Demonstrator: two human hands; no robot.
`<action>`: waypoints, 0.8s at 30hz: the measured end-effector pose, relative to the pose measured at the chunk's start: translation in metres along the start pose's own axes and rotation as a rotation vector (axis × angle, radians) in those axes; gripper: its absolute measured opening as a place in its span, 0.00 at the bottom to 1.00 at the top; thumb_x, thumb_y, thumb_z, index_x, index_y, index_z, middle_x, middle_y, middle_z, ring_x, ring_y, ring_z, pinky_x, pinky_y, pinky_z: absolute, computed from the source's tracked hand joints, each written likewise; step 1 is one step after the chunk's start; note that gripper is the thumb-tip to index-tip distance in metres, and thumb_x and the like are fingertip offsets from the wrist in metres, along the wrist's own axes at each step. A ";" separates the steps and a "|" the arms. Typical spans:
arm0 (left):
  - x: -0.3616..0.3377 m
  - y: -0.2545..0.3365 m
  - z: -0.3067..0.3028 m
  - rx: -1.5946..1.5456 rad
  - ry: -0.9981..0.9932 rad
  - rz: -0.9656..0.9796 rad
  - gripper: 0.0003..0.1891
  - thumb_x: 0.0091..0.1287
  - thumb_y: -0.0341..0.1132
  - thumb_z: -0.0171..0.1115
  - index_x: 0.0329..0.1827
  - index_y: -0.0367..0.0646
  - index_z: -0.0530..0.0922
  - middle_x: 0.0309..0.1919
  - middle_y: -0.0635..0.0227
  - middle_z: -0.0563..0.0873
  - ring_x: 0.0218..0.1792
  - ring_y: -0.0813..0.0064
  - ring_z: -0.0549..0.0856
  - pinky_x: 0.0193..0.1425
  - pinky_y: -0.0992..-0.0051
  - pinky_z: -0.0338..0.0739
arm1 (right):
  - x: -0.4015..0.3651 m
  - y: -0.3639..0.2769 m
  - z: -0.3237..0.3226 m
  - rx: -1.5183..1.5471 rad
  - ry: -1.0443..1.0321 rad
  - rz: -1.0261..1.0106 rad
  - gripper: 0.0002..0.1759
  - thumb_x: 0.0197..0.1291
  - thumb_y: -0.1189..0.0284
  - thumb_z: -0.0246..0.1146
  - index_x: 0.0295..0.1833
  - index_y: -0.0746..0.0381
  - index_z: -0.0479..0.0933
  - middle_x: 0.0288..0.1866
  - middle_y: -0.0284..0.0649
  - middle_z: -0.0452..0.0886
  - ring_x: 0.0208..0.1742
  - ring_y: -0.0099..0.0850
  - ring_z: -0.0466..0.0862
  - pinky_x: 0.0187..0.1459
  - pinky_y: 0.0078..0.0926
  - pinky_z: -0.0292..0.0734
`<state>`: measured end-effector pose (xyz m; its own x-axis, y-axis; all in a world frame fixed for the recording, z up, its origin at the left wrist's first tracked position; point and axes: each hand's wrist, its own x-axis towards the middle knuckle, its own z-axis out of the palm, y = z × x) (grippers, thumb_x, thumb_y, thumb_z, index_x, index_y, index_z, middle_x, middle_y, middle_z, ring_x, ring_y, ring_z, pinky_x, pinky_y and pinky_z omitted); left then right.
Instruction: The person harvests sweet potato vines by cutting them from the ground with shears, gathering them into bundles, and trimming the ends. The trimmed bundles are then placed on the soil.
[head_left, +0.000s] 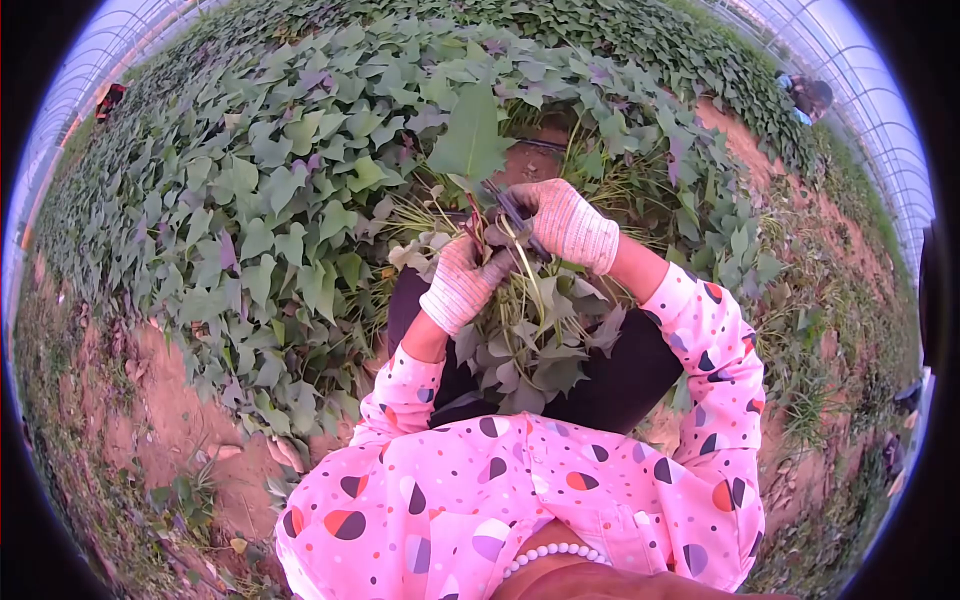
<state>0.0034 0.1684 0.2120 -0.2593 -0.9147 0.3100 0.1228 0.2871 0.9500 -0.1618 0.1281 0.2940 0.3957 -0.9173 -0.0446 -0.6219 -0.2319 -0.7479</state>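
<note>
My left hand (464, 282), in a pale knitted glove with bare fingertips, is closed around leafy vine stems (540, 290). The cut-looking bunch hangs over my lap, its leaves (530, 365) drooping between my knees. Close beside it, my gloved right hand (570, 226) grips a dark, narrow scissors-like tool (513, 212) that slants across the stems. Its exact form is partly hidden by my fingers. One large green leaf (470, 135) stands up just above both hands, and a reddish stem (476, 218) rises by my left fingers.
Dense vines with heart-shaped leaves (270, 190) spread ahead and left. Bare soil (170, 390) shows at the left, and a soil strip (745, 145) runs at the right. Another person (808, 97) is at the far right, under the hooped greenhouse frame (880, 90).
</note>
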 end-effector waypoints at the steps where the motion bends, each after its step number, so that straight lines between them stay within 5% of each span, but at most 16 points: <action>1: 0.001 0.001 0.000 0.029 0.002 0.040 0.16 0.64 0.38 0.68 0.48 0.39 0.77 0.31 0.69 0.84 0.28 0.82 0.79 0.33 0.77 0.75 | 0.000 0.000 0.001 -0.016 -0.008 -0.034 0.20 0.50 0.62 0.75 0.39 0.67 0.81 0.25 0.33 0.80 0.27 0.17 0.71 0.31 0.22 0.72; 3: 0.000 -0.014 -0.002 0.026 -0.015 0.010 0.16 0.63 0.37 0.68 0.49 0.39 0.77 0.31 0.70 0.84 0.29 0.82 0.79 0.34 0.76 0.75 | -0.001 0.000 0.001 -0.033 -0.018 -0.066 0.20 0.51 0.62 0.74 0.39 0.67 0.81 0.25 0.33 0.79 0.27 0.17 0.71 0.31 0.21 0.72; 4: -0.002 -0.021 -0.003 0.026 -0.036 -0.021 0.16 0.63 0.37 0.68 0.49 0.39 0.76 0.32 0.70 0.84 0.29 0.81 0.79 0.35 0.76 0.76 | -0.002 -0.001 0.000 -0.035 0.000 -0.080 0.18 0.51 0.64 0.71 0.42 0.67 0.81 0.26 0.39 0.81 0.27 0.26 0.76 0.33 0.25 0.75; 6: -0.004 0.005 -0.006 -0.241 -0.106 -0.124 0.20 0.66 0.35 0.64 0.58 0.38 0.73 0.44 0.70 0.83 0.42 0.81 0.79 0.51 0.75 0.76 | -0.004 0.000 -0.001 -0.038 0.017 -0.091 0.18 0.52 0.66 0.69 0.44 0.67 0.81 0.27 0.46 0.83 0.26 0.34 0.82 0.34 0.29 0.78; 9: -0.004 0.005 -0.017 -0.346 -0.132 -0.030 0.25 0.73 0.35 0.55 0.70 0.37 0.66 0.59 0.66 0.77 0.54 0.80 0.77 0.60 0.75 0.72 | -0.003 0.005 -0.009 0.317 0.123 0.020 0.19 0.53 0.61 0.74 0.39 0.67 0.82 0.25 0.28 0.79 0.28 0.14 0.73 0.30 0.19 0.73; 22: -0.005 -0.002 0.003 -0.186 0.087 -0.014 0.22 0.75 0.33 0.49 0.69 0.34 0.67 0.54 0.64 0.81 0.52 0.80 0.78 0.58 0.77 0.72 | -0.004 0.011 0.000 0.247 0.094 -0.116 0.21 0.54 0.60 0.73 0.42 0.68 0.80 0.25 0.31 0.78 0.28 0.17 0.69 0.33 0.23 0.73; 24: -0.004 -0.023 0.003 -0.168 0.141 0.044 0.20 0.74 0.30 0.49 0.67 0.33 0.68 0.52 0.59 0.82 0.50 0.73 0.80 0.57 0.74 0.73 | -0.005 0.008 0.006 0.263 0.020 -0.063 0.17 0.56 0.63 0.70 0.43 0.65 0.80 0.23 0.36 0.77 0.26 0.18 0.70 0.30 0.24 0.71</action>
<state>-0.0011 0.1659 0.1891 -0.1155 -0.9364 0.3315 0.2921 0.2870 0.9123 -0.1646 0.1334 0.2845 0.4134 -0.9104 0.0190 -0.3987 -0.1997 -0.8951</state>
